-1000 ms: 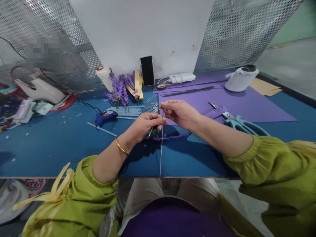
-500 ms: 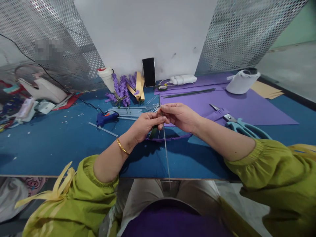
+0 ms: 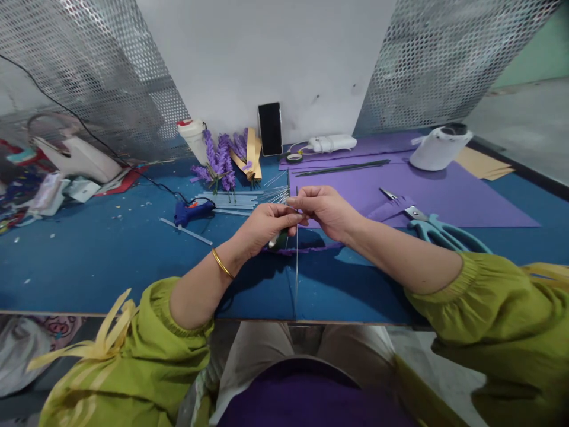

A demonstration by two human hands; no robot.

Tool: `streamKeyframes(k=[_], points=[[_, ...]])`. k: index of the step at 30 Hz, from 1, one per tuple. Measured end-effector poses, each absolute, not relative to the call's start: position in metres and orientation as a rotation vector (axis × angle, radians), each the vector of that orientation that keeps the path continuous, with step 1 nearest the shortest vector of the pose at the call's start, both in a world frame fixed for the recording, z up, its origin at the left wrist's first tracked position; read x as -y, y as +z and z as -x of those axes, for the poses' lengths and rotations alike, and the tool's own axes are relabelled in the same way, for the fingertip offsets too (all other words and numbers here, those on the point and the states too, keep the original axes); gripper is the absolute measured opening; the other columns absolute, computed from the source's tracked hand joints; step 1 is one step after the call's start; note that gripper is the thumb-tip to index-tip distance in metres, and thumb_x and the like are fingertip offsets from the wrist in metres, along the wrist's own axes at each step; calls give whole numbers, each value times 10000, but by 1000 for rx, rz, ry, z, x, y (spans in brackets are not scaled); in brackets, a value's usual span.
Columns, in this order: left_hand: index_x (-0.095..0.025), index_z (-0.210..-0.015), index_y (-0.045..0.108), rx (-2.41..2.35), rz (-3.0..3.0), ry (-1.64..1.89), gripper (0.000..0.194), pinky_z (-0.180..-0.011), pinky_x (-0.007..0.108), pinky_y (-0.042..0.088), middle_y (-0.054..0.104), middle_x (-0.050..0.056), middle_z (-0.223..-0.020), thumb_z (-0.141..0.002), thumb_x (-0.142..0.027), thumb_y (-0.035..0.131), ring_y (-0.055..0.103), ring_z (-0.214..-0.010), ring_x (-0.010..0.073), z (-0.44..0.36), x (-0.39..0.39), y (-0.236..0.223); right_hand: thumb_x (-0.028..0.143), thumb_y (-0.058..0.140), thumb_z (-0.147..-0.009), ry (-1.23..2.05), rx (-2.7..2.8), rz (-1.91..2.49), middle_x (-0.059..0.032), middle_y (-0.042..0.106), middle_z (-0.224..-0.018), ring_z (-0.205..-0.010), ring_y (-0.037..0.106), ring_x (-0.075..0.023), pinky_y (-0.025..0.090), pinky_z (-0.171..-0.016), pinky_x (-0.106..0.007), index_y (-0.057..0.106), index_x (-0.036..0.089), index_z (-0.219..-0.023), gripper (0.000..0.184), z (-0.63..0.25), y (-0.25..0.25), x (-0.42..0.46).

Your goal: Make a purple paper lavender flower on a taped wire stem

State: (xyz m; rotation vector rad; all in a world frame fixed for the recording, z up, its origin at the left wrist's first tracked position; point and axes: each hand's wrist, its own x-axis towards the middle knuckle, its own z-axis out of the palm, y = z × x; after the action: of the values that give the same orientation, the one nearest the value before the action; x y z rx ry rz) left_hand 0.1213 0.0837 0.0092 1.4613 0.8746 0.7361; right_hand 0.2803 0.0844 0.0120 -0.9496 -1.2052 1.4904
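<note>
My left hand (image 3: 262,228) and my right hand (image 3: 324,209) meet above the blue table (image 3: 98,261), both pinched at the top of a thin wire (image 3: 296,273) that hangs down toward the table's front edge. A small dark green roll (image 3: 278,239), possibly tape, shows under my left fingers. A purple strip (image 3: 306,248) lies on the table just beneath both hands. Both hands are closed in a pinch.
Teal scissors (image 3: 438,228) lie on a purple sheet (image 3: 444,190) to the right. A blue glue gun (image 3: 192,210), glue sticks (image 3: 226,200), loose wires (image 3: 275,193), purple paper flowers (image 3: 220,159), a phone (image 3: 270,128) and a white container (image 3: 438,148) sit further back.
The hanging wire has swung slightly, from slanting right back to nearly vertical. Both hands stay pinched at its top and have shifted a little to the right.
</note>
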Motion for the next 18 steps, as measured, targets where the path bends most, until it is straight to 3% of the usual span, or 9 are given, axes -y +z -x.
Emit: streamKeyframes(k=[7,11,14,18], points=[[-124,-713,712,-835,-1406,779,277,-569,218,350,597,-1,-583,-727,-396,765,497,-574,80,-121,-86,5,342,850,-657,1388,1211,972,33,492,-480,-464,423,-71,337,-472,-237,521,170,-519,396,-280,8,-86],[-115,-738,728,-778,-1269,828,299,-574,222,361,574,-10,-558,-690,-402,799,478,-550,71,-122,-87,6,350,844,-673,1590,1196,819,-5,622,-632,-538,519,-77,439,-551,-227,702,133,-710,263,-285,10,-89],[-112,-765,737,-762,-1233,805,307,-541,220,332,562,-11,-558,-697,-405,798,462,-536,66,-122,-86,8,365,842,-668,1770,1219,706,-32,683,-722,-595,609,-122,518,-640,-280,736,135,-807,289,-289,11,-92],[-115,-752,728,-758,-1250,779,323,-533,225,319,551,-12,-558,-689,-423,804,453,-529,67,-122,-85,7,362,843,-658,1748,1239,762,5,597,-554,-518,556,-105,498,-606,-266,713,129,-712,273,-290,11,-93]])
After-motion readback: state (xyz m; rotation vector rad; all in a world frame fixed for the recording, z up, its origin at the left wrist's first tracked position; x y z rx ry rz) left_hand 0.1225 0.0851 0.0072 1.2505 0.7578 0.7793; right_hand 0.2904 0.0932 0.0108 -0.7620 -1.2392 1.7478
